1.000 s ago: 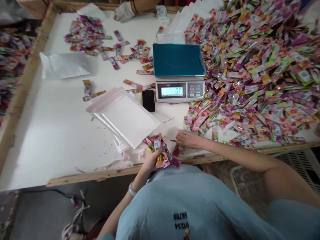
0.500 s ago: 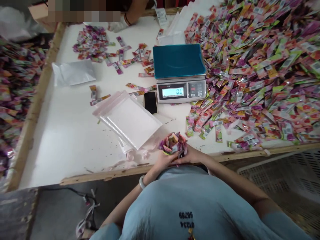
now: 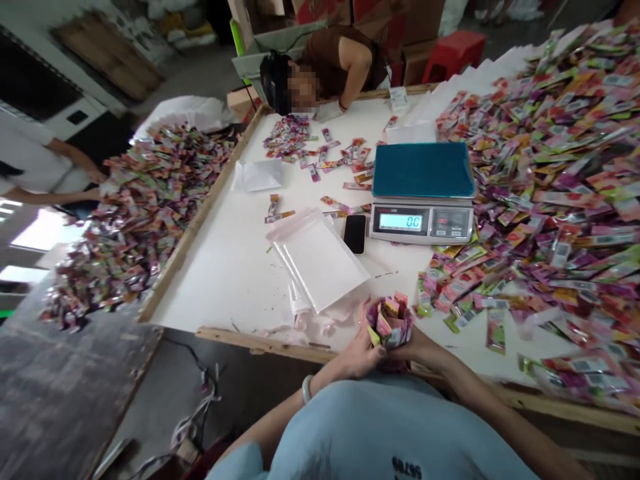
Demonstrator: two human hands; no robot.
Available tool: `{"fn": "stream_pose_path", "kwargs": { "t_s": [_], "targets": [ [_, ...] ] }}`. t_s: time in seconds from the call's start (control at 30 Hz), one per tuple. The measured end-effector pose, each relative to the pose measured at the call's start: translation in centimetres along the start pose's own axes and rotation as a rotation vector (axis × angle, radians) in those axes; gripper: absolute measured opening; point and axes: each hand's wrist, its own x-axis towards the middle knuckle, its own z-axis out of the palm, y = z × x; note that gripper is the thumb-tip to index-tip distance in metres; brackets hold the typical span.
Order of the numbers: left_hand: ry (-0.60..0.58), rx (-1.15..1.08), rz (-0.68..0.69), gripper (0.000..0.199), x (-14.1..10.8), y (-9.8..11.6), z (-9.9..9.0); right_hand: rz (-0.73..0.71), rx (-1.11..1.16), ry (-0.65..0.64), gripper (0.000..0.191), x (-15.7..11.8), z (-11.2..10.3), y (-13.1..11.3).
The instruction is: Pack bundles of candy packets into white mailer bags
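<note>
Close to my body, at the front edge of the table, a bunch of small colourful sachets [image 3: 391, 320] stands upright between my hands. My left hand [image 3: 361, 353] wraps round it from the left, thumb across the front. From the right, my right hand [image 3: 417, 348] closes on the same bunch; part of its fingers is hidden behind the sachets. Just beyond lies a stack of clear plastic bags [image 3: 320, 260]. Further back is a digital scale [image 3: 423, 173] with a blue pan, its display reading 0.0. A black phone [image 3: 355, 234] rests between bags and scale.
A large heap of sachets [image 3: 565, 200] covers the table's right side. Another heap [image 3: 145, 207] lies beyond the wooden rim [image 3: 200, 220] at left. A filled white bag [image 3: 260, 175] lies at the back left. One co-worker [image 3: 345, 67] leans over the far edge; another person [image 3: 45, 163] stands left.
My view has tilted up and swung left, so the far room and the left heap show more. Both hands still hold the sachets near the table edge. The scale still reads 0.0.
</note>
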Motion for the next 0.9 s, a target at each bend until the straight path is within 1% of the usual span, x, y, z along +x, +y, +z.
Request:
{"fn": "stream_pose_path", "kwargs": {
  "t_s": [0.07, 0.13, 0.2, 0.23, 0.27, 0.33, 0.37, 0.4, 0.43, 0.47, 0.5, 0.53, 0.57, 0.6, 0.63, 0.67, 0.7, 0.73, 0.8, 0.87, 0.9],
  "targets": [
    [0.01, 0.033, 0.023, 0.107, -0.1, -0.1, -0.3, -0.025, -0.009, 0.012, 0.068, 0.2, 0.6, 0.4],
    [0.054, 0.107, 0.061, 0.101, 0.5, 0.1, -0.8, -0.018, -0.02, 0.042, 0.066, 0.7, 1.2, 0.8],
    [0.088, 0.191, 0.097, 0.094, 1.6, 0.5, -1.4, -0.017, -0.003, 0.158, 0.063, 1.2, 1.5, 1.1],
    [0.084, 0.216, 0.112, 0.094, 2.2, 0.7, -1.8, -0.025, 0.011, 0.226, 0.063, 1.5, 1.5, 1.3],
    [0.06, 0.222, 0.12, 0.096, 2.8, 0.9, -2.1, -0.04, 0.021, 0.282, 0.064, 1.6, 1.3, 1.4],
    [-0.047, 0.193, 0.127, 0.107, 3.8, 1.4, -3.1, -0.083, -0.015, 0.338, 0.066, 1.4, 0.4, 1.5],
    [-0.114, 0.167, 0.142, 0.116, 4.2, 1.6, -3.9, -0.105, -0.087, 0.343, 0.064, 1.1, -0.3, 1.5],
    [-0.172, 0.141, 0.164, 0.125, 4.6, 1.8, -5.1, -0.125, -0.221, 0.346, 0.059, 0.5, -1.1, 1.4],
    [-0.191, 0.118, 0.184, 0.127, 5.0, 2.0, -6.6, -0.139, -0.395, 0.351, 0.053, -0.2, -1.9, 1.2],
    [-0.153, 0.105, 0.19, 0.118, 5.4, 2.1, -8.5, -0.144, -0.571, 0.358, 0.046, -1.0, -2.7, 1.1],
    [-0.063, 0.106, 0.178, 0.101, 5.8, 2.1, -10.8, -0.145, -0.742, 0.358, 0.041, -1.9, -3.3, 1.1],
    [0.087, 0.131, 0.132, 0.071, 6.3, 2.0, -13.4, -0.138, -0.909, 0.349, 0.038, -2.7, -3.8, 1.1],
    [0.273, 0.192, 0.06, 0.046, 6.8, 1.7, -16.0, -0.121, -1.069, 0.327, 0.038, -3.3, -4.2, 1.2],
    [0.441, 0.288, -0.009, 0.036, 7.3, 1.4, -18.6, -0.095, -1.22, 0.294, 0.041, -3.8, -4.4, 1.4],
    [0.523, 0.417, -0.074, 0.03, 7.7, 0.9, -20.9, -0.059, -1.364, 0.241, 0.047, -4.1, -4.5, 1.6],
    [0.545, 0.546, -0.138, 0.028, 7.9, 0.4, -22.9, -0.022, -1.492, 0.186, 0.052, -4.2, -4.6, 1.8],
    [0.537, 0.652, -0.202, 0.032, 8.1, -0.1, -24.5, 0.011, -1.55, 0.152, 0.055, -4.2, -4.7, 1.9],
    [0.499, 0.734, -0.259, 0.039, 8.2, -0.6, -25.6, 0.031, -1.495, 0.162, 0.054, -4.0, -5.0, 1.9],
    [0.427, 0.803, -0.34, 0.046, 8.3, -1.0, -26.6, 0.024, -1.213, 0.268, 0.043, -3.5, -5.8, 1.1],
    [0.371, 0.802, -0.356, 0.037, 8.4, -0.6, -26.3, -0.019, -0.889, 0.39, 0.031, -2.8, -6.7, -0.5],
    [0.345, 0.795, -0.342, 0.028, 8.4, 0.0, -25.7, -0.038, -0.71, 0.417, 0.031, -2.5, -7.0, -1.6]
  ]
}}
